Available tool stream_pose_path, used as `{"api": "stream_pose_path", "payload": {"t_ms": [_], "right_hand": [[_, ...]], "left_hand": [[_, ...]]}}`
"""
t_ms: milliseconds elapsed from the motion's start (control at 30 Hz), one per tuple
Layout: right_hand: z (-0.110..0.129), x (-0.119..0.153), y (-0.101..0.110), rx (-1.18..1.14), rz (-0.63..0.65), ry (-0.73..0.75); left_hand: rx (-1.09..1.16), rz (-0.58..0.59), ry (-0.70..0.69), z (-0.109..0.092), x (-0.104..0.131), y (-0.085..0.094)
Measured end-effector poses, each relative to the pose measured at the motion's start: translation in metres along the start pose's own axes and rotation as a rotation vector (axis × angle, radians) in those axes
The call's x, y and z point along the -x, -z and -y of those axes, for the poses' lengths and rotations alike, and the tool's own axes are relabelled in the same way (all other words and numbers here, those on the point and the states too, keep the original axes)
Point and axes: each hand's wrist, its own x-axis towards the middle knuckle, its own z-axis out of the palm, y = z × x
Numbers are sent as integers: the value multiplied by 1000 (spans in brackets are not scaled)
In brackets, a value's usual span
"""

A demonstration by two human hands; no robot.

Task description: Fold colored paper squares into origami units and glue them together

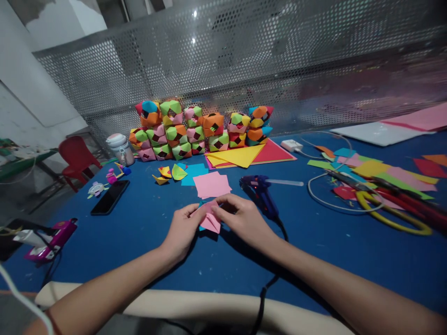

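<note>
Between my two hands is a folded pink paper piece (211,223), with blue paper showing behind its left edge. My left hand (185,227) pinches its left side, thumb on top. On the other side, my right hand (242,218) grips the upper right part with thumb and forefinger. Just beyond my fingers lie flat pink sheets (211,185), partly over blue sheets (195,173). Small folded yellow and green pieces (179,172) rest to the left of them. A dark blue glue gun (260,190) with a clear stick lies right of the pink sheets.
Stacked colourful paper balls (176,135) stand at the back, beside yellow and red sheets (240,157). A black phone (110,197) and purple power strip (52,242) lie left. Right are paper scraps (394,174), a white cable and yellow-handled scissors (394,222).
</note>
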Motion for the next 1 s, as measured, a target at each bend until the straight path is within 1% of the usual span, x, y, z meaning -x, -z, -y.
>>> {"api": "stream_pose_path", "payload": {"t_ms": [100, 167, 333, 433, 600, 700, 833, 1000], "right_hand": [[2, 0, -2, 4, 54, -112], [0, -1, -4, 29, 78, -143], [-6, -2, -7, 16, 31, -158], [-5, -2, -7, 16, 18, -163], [-3, -1, -8, 39, -9, -159], [-6, 0, -9, 34, -26, -158], [-7, -1, -11, 25, -47, -185], [-5, -1, -13, 22, -60, -231]], "left_hand": [[15, -54, -47, 0, 0, 0], [15, -71, -56, 0, 0, 0], [-2, -40, -15, -3, 1, -1], [-59, -44, -50, -6, 2, -2], [-249, -84, -98, -8, 3, -1], [-301, -87, -120, -7, 3, -1], [-309, -91, -129, -6, 3, -2], [-254, -58, -119, -5, 4, -5]]}}
